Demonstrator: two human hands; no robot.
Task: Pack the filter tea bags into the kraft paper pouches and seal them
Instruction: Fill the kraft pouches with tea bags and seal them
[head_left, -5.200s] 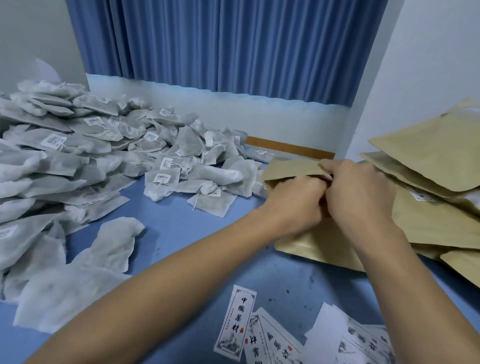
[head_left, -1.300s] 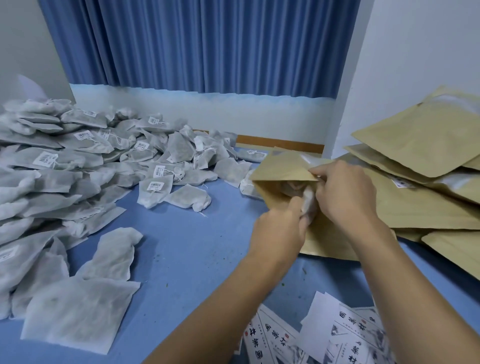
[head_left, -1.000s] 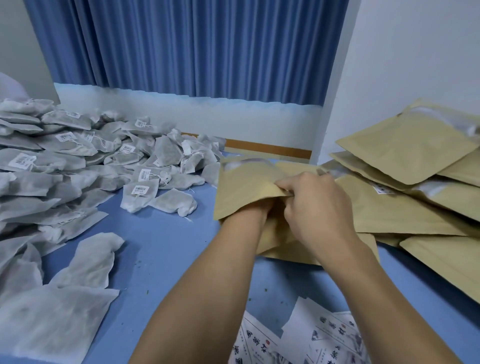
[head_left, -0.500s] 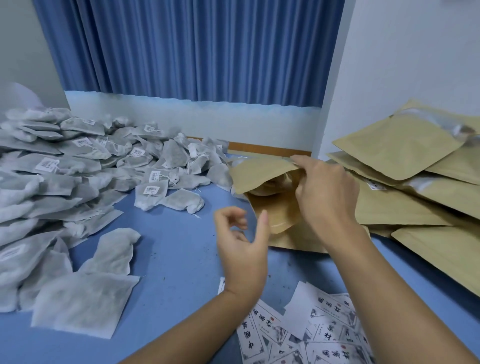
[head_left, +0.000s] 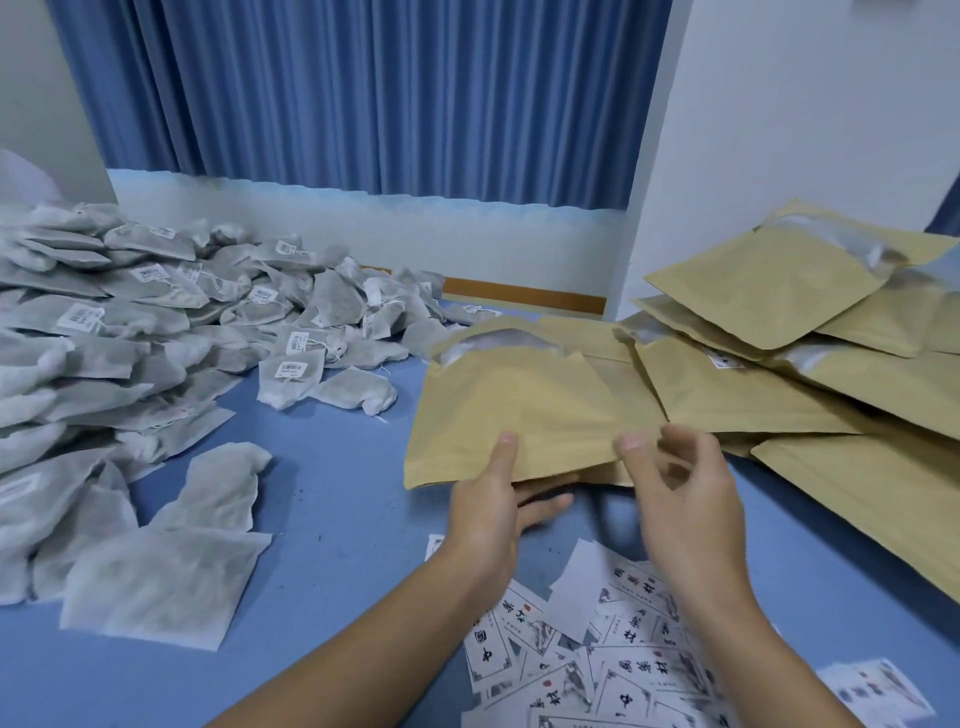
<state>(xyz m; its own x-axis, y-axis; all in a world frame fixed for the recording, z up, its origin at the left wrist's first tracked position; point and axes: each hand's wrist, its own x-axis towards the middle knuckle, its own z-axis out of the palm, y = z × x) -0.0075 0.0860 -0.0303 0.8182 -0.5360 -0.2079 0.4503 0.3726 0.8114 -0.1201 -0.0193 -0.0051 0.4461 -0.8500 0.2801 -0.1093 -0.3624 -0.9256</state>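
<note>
Left hand (head_left: 498, 499) pinches kraft pouch (head_left: 519, 405) bottom edge, thumb atop, fingers (head_left: 543, 504) beneath; mouth away, likely settling contents before sealing. Right hand (head_left: 680, 499) thumb touches edge; grip unclear.

Tan kraft pouches (head_left: 524, 410), grey-white tea bags (head_left: 156, 322), blue desk (head_left: 332, 499), blue pleated curtain (head_left: 363, 93), white labels (head_left: 613, 670) with black, possibly red, print.

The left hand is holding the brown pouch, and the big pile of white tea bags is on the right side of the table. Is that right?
Not quite. The head view shows the pile of white tea bags on the left side of the table; spare pouches lie on the right. The left hand does hold the brown pouch.
</note>
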